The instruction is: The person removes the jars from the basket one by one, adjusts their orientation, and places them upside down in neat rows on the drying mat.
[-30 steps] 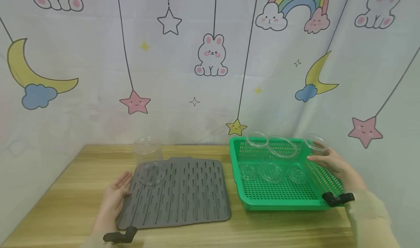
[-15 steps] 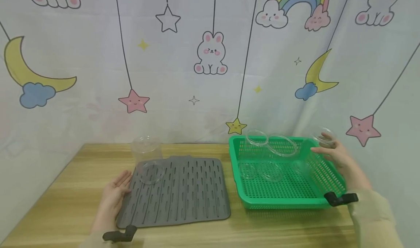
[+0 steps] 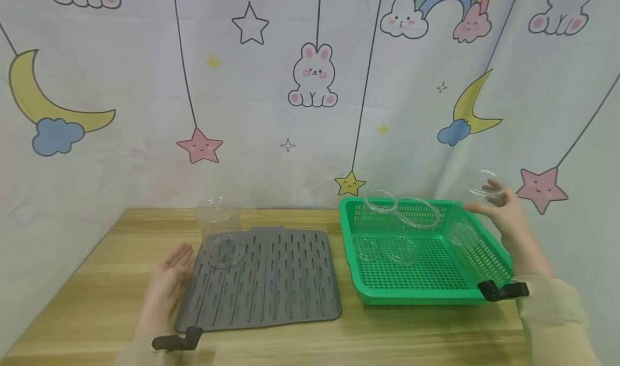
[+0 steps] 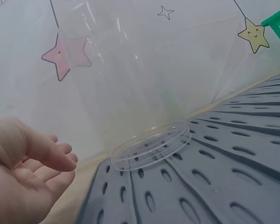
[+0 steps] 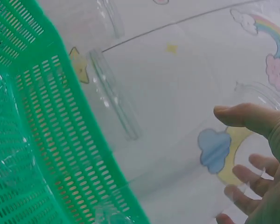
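My right hand (image 3: 515, 220) grips a tall clear plastic cup (image 3: 479, 191) near its rim. The thumb is on one side and curled fingers on the other. The cup is mouth up, its base still overlapping the right side of the green basket (image 3: 421, 300) in the head view. At the left edge of a grey slotted drying mat (image 3: 271, 285), my left hand (image 3: 167, 280) lies relaxed with nothing in it. Beside it, another clear cup (image 3: 219, 229) stands upside down on the mat; its wide rim (image 4: 151, 147) sits on the slots in the left wrist view.
Two more clear cups, one with a nearer rim (image 3: 381, 200) and one tilted with a wider rim (image 3: 418, 213), stand in the basket. A wooden table (image 3: 97, 280) carries everything. A white printed curtain (image 3: 261, 113) hangs behind it.
My right hand has risen and shifted slightly right, lifting the cup upward from the basket floor. The left hand and the upside-down cup stay put.
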The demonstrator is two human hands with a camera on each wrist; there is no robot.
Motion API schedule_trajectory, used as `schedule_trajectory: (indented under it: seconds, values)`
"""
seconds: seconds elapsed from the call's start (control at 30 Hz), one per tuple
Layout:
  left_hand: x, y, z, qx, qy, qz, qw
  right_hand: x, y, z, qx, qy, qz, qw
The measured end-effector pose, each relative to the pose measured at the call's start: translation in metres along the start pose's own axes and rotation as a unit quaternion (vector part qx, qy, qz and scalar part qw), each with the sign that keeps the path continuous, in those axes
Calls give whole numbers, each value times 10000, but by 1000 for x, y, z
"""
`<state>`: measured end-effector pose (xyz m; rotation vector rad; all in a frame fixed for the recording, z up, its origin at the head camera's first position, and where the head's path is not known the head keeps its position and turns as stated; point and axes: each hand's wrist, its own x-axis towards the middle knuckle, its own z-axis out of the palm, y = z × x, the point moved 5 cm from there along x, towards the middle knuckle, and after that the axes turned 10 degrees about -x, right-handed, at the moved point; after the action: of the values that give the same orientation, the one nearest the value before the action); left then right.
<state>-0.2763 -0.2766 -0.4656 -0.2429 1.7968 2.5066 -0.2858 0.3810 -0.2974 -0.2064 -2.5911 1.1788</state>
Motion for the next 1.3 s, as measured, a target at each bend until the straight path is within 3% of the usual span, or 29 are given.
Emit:
schedule_trajectory:
  seconds: [0.27, 0.57, 0.8, 1.07, 1.2, 1.3]
  values:
    - [-6, 21, 5, 88, 116, 251, 9996, -6, -33, -4, -307, 543, -113, 9980]
    - [-20, 55, 19, -71, 108, 1004, 9949, -21, -86, 7, -801, 666, -632, 9926]
    - [-36, 78, 37, -496, 86, 1486, 9876, -33, -132, 25, -1147, 1437, -1644, 9691]
    - [-53, 96, 75, -979, -392, 2197, 9699, -49, -175, 63, -1192, 1626, -2515, 9466]
    - [-60, 98, 96, -649, -687, 2365, 9670, -61, -193, 88, -1455, 1453, -2864, 9358]
    - [-62, 95, 110, -196, -857, 2273, 9699, -72, -205, 106, -1739, 1308, -3050, 9272]
